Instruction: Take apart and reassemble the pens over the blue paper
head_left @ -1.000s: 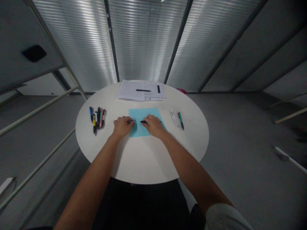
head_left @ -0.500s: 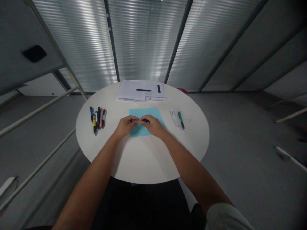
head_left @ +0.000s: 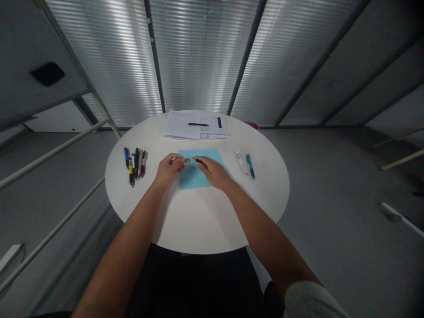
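Above a light blue sheet of paper point(head_left: 195, 180), my two hands face each other with a small gap between them. My right hand point(head_left: 213, 172) is closed round a black pen part point(head_left: 200, 163), most of it covered by the fingers. The fingers of my left hand point(head_left: 168, 171) are pinched together over the sheet's left edge. Something small and thin seems to be in that pinch, too small to name.
On the round white table point(head_left: 202, 221), a group of several pens point(head_left: 136, 164) lies at the left. A white pen point(head_left: 241, 162) and a green pen point(head_left: 250, 166) lie at the right. Printed papers point(head_left: 180, 126) with a black pen point(head_left: 198, 124) on top are at the back.
My hands were nearly touching at the fingertips and have drawn apart. The left hand has shifted left, while the right stays almost in place with the black pen part.
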`<state>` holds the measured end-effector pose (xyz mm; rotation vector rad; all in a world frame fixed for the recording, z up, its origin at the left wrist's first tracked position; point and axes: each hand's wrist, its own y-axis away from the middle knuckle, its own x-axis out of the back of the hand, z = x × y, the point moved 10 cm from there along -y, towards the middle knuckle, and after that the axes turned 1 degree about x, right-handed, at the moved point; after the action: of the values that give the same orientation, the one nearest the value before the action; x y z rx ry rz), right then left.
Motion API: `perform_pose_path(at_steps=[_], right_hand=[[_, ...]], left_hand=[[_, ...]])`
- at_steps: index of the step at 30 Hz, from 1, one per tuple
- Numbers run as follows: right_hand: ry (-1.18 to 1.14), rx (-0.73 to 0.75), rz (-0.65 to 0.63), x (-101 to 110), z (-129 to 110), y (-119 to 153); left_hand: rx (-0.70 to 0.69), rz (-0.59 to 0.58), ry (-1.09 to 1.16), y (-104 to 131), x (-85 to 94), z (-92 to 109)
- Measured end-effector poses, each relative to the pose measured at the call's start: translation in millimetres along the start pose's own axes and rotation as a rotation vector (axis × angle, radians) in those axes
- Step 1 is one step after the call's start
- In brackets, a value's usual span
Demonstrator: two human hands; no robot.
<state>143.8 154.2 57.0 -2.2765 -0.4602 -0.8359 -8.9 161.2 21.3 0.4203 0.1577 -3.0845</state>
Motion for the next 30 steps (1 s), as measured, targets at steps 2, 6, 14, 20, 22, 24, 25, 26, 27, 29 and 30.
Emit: perform_pose_path(at_steps=[2, 6, 14, 20, 22, 24, 25, 26, 27, 29, 30], right_hand=[[0.027, -0.003, -0.022, -2, 1, 0], [0.086, -0.017, -0.033, -3, 1, 1], [0.13, -0.028, -0.048, -3, -1, 1], [0.13, -0.031, -0.052, -3, -1, 1], [0.148, -0.038, -0.066, -5, 0, 1], [0.168, -0.041, -0.076, -5, 0, 1], [0.181, -0.045, -0.078, -6, 0, 1], [0.197, -0.05, -0.079, -6, 0, 1], [0.216, -0.058, -0.08, -6, 1, 1], [0.259, -0.071, -0.085, -6, 3, 1], [0.278, -0.075, -0.086, -6, 4, 2]], left_hand=[[0.008, 0.003, 0.005, 0, 0.1, -1], [0.036, 0.006, -0.011, 0, -1.9, -4], [0.062, -0.03, -0.036, 2, -5.5, -7], [0.055, -0.03, -0.037, 1, -4.7, -7], [0.058, -0.031, -0.044, 2, -5.9, -6], [0.062, -0.03, -0.055, 2, -7.1, -5], [0.06, -0.03, -0.062, 3, -7.7, -5], [0.054, -0.033, -0.071, 3, -8.7, -4], [0.043, -0.039, -0.084, 4, -10.0, -3], [0.01, -0.048, -0.122, 4, -12.2, 0], [-0.004, -0.052, -0.143, 4, -13.0, 1]])
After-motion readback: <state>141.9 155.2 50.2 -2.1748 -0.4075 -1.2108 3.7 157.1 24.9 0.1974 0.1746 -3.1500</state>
